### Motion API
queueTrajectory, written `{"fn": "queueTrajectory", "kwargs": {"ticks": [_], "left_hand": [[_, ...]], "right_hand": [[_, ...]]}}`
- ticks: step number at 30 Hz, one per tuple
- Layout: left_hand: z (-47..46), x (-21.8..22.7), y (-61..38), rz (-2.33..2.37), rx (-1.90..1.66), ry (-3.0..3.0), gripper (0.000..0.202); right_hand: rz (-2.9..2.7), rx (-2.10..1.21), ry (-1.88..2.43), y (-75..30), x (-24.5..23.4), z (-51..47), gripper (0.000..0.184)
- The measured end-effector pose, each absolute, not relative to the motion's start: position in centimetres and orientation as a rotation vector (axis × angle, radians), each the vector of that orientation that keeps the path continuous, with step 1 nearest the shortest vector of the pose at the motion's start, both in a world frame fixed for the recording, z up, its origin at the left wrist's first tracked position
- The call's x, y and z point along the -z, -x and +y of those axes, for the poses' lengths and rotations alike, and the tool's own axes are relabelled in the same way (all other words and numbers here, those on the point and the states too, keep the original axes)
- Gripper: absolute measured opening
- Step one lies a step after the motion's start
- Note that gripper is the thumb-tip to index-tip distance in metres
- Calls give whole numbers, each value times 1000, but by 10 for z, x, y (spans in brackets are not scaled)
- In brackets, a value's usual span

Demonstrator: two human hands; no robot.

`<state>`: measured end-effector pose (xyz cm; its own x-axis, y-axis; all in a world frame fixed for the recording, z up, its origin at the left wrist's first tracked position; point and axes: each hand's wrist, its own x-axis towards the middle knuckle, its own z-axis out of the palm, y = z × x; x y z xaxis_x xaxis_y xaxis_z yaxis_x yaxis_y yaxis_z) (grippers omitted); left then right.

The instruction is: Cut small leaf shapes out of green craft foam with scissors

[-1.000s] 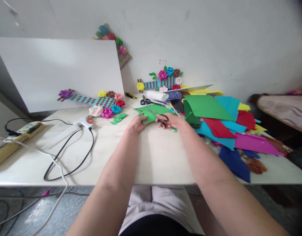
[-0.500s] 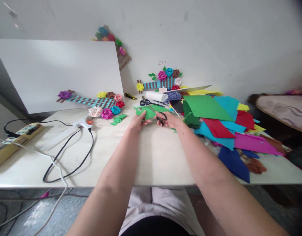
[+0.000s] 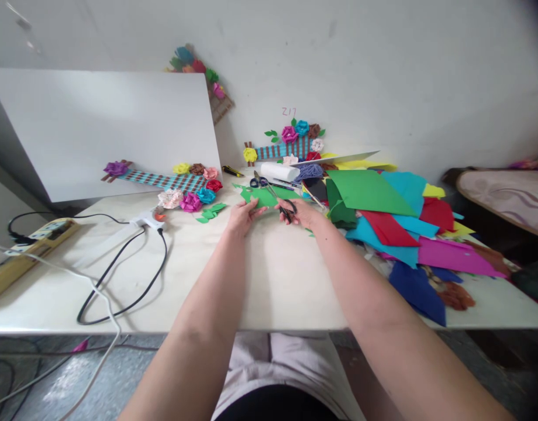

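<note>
My right hand point(image 3: 300, 215) is closed around the dark handles of a pair of scissors point(image 3: 288, 209), whose blades point away and to the left over green paper. Pinched in my left hand point(image 3: 244, 214) is the near left edge of this green paper point(image 3: 262, 197), which has a ragged, cut outline. Just beyond the paper lies a second pair of scissors point(image 3: 259, 182) with dark blue handles. Several cut green leaves point(image 3: 211, 213) rest on the table to the left of my left hand.
A heap of coloured paper sheets point(image 3: 374, 190) covers the table's right side. Woven pieces with paper flowers, one at left point(image 3: 164, 180) and one at the wall point(image 3: 286, 151), stand near a white board point(image 3: 106, 128). A black cable point(image 3: 120, 318) and power strip point(image 3: 32, 251) lie left.
My left hand has shifted slightly to the left, and the green paper has turned a little with it. My right hand stays in nearly the same place with the scissors.
</note>
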<state>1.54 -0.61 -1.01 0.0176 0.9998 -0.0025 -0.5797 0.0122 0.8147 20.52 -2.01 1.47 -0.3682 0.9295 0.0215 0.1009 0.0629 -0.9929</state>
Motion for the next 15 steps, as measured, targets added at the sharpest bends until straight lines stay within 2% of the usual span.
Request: {"fn": "queueTrajectory", "kwargs": {"ticks": [9,15], "left_hand": [[-7,3,-14,771,-1403,-643,5],[-6,2,-13,757,-1394,-554,7]], "right_hand": [[-1667,-1694,803,-230,-14,-18,36],[-1824,-1755,897,-240,-27,-24,38]]}}
